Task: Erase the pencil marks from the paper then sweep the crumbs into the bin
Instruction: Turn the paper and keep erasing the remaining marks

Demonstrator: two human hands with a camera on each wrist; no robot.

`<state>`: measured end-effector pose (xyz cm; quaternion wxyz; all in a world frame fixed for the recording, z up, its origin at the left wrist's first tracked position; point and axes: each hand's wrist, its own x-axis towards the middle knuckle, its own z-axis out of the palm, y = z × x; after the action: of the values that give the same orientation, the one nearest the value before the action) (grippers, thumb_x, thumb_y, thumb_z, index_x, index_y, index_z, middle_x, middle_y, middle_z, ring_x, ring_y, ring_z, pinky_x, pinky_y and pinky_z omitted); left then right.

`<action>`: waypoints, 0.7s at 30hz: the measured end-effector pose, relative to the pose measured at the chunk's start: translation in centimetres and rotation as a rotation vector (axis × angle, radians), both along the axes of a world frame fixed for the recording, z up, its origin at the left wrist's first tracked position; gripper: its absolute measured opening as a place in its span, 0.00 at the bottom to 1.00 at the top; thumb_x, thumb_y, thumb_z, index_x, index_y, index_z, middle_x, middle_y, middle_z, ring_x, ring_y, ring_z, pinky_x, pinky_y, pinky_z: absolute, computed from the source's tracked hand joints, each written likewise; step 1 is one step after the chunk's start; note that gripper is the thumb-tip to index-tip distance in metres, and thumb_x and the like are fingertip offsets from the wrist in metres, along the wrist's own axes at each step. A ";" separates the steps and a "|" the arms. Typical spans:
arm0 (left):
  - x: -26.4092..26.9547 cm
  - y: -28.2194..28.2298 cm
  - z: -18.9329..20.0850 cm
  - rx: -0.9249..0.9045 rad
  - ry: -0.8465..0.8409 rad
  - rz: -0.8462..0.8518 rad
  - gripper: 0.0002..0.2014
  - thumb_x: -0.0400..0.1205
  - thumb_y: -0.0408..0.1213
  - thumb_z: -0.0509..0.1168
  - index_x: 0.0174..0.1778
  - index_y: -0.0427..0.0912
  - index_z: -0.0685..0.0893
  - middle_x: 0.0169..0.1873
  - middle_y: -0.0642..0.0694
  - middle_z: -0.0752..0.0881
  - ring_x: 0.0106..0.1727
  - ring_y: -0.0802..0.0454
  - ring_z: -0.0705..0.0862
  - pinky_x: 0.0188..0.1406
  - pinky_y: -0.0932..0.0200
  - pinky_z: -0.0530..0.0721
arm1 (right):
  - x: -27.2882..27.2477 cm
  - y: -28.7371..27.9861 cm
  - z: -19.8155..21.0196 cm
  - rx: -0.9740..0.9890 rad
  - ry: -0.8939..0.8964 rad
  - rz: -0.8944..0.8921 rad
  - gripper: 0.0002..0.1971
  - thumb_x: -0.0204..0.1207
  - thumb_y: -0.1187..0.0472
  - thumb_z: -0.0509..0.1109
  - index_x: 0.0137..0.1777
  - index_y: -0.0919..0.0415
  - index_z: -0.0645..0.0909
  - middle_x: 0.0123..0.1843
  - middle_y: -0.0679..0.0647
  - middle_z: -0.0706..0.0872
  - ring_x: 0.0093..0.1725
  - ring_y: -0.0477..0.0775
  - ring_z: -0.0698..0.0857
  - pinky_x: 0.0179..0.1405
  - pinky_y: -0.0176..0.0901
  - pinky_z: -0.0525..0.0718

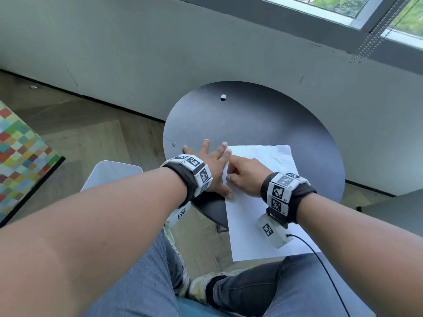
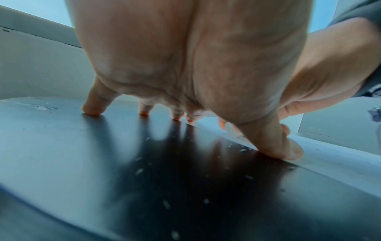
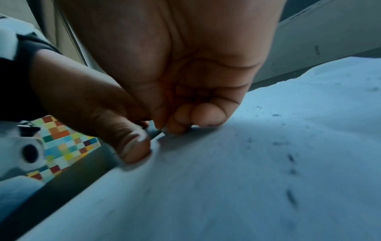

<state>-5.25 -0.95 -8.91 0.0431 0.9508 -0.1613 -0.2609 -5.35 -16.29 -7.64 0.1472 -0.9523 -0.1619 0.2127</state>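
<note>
Right hand (image 1: 242, 177): fingers curled under, thumb (image 3: 134, 146) and fingertips bunched at the left edge of the white sheet of paper (image 1: 258, 216). They seem to pinch that edge, or something small against it. A grey sliver shows between thumb and fingers in the right wrist view, too blurred to name.

Left hand (image 1: 210, 163): spread flat, fingers straight. Fingertips (image 2: 92, 110) press the round dark tabletop (image 1: 263, 124); the thumb (image 2: 278, 146) bears down right at the paper's left border, touching the sheet. Holds nothing. It steadies the sheet, by the look of it.

Paper lies at the near right of the tabletop, its near end hanging past the rim over the person's lap. Far right corner is creased.

Crumbs: dark flecks (image 3: 290, 195) scattered on the sheet below the right palm; pale bits (image 2: 140, 171) strewn on the tabletop under the left palm. Small white rounded eraser (image 1: 223, 97) sits at the far side of the table, well apart from both hands.

White bin (image 1: 109, 172) stands on the floor, left of the table and below its rim, partly hidden by the left forearm.

Progress, as judged: no clear pencil marks show on the visible paper, and the eraser is set aside, so rubbing-out looks finished or nearly so. Sweeping is largely left: crumbs lie on both sheet and table, none visibly in the bin.
</note>
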 end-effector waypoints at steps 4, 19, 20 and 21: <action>0.0 0.0 0.1 0.020 0.006 -0.001 0.68 0.64 0.83 0.65 0.90 0.53 0.38 0.89 0.58 0.35 0.89 0.33 0.37 0.73 0.09 0.53 | 3.4 0.1 0.4 -0.048 -0.066 -0.142 0.02 0.80 0.57 0.65 0.48 0.54 0.75 0.49 0.55 0.85 0.48 0.57 0.80 0.44 0.43 0.73; 0.4 -0.4 0.2 0.020 0.021 -0.003 0.69 0.62 0.82 0.68 0.90 0.53 0.38 0.89 0.57 0.36 0.89 0.32 0.37 0.71 0.07 0.55 | -0.3 -0.7 0.6 -0.030 0.007 -0.062 0.05 0.80 0.57 0.64 0.52 0.56 0.76 0.48 0.53 0.85 0.47 0.56 0.81 0.44 0.46 0.77; 0.3 -0.4 0.2 0.022 0.018 -0.003 0.69 0.63 0.82 0.68 0.90 0.53 0.38 0.89 0.57 0.36 0.89 0.32 0.37 0.70 0.07 0.55 | -0.3 -0.7 0.6 -0.027 0.001 -0.059 0.04 0.80 0.57 0.64 0.51 0.55 0.76 0.47 0.53 0.85 0.46 0.56 0.81 0.43 0.46 0.77; 0.3 -0.5 0.2 0.027 0.015 -0.003 0.69 0.63 0.82 0.68 0.90 0.53 0.38 0.89 0.57 0.36 0.89 0.32 0.38 0.70 0.07 0.55 | 0.1 -0.7 0.6 -0.027 -0.017 -0.066 0.05 0.80 0.56 0.64 0.51 0.55 0.76 0.47 0.54 0.85 0.47 0.56 0.82 0.44 0.46 0.77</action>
<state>-4.94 -1.40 -8.70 0.0313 0.9492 -0.1587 -0.2699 -5.23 -16.98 -7.00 0.1398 -0.9608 -0.1287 0.2019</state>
